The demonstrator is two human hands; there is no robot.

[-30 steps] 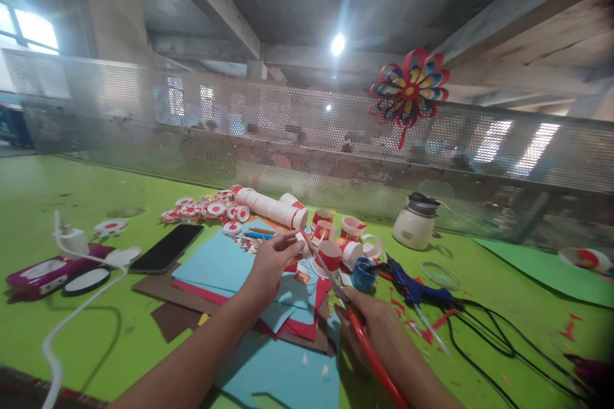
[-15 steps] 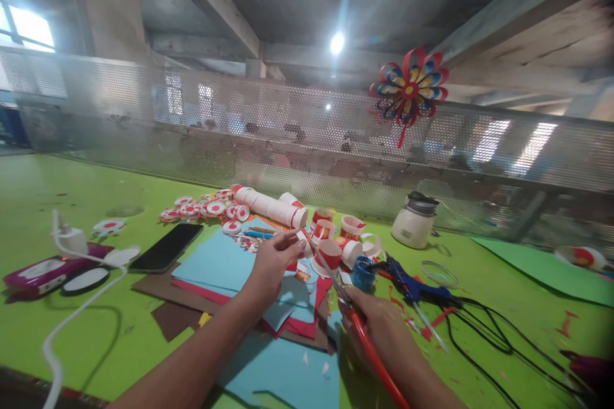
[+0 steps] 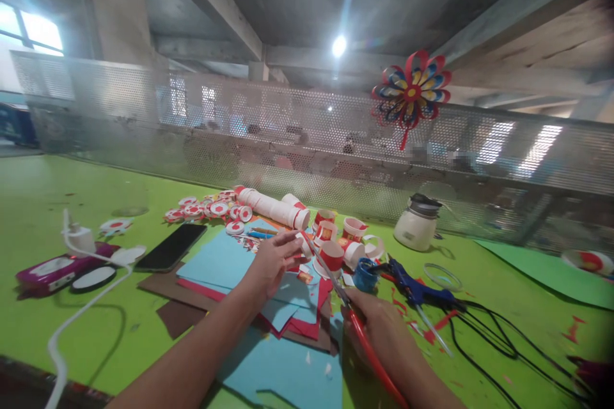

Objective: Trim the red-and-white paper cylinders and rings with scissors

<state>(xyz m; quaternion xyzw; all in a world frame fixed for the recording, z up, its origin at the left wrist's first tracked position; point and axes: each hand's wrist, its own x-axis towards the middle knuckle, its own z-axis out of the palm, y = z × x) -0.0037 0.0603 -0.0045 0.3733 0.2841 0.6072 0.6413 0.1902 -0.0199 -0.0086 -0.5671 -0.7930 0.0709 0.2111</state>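
Head view: the left hand [image 3: 271, 262] reaches forward over the stack of blue and red paper sheets [image 3: 225, 262], fingers loosely curled and pinched narrow at the tips on a small piece of cut paper that is too small to identify; it is just beside the scissor tips. The right hand [image 3: 378, 326] is closed round the red handles of the scissors [image 3: 336, 281], which it holds above the sheets. The scissors' long axis runs diagonally from the handles at lower right up and away to the upper left; the blades point towards the left hand's fingertips and appear nearly closed. Directly beyond the blades stand several red-and-white paper cups [image 3: 330, 252], close together. A blue glue gun [image 3: 412, 287] lies just right of the right hand, its black cord trailing to the right. A small blue pot [image 3: 365, 275] sits between the cups and the glue gun. A black phone [image 3: 170, 247] lies left of the sheets, near their edge. The green bench [image 3: 48, 192] shows open surface at far left and at right beyond the cord. A perforated metal screen [image 3: 288, 140] bounds the far edge.
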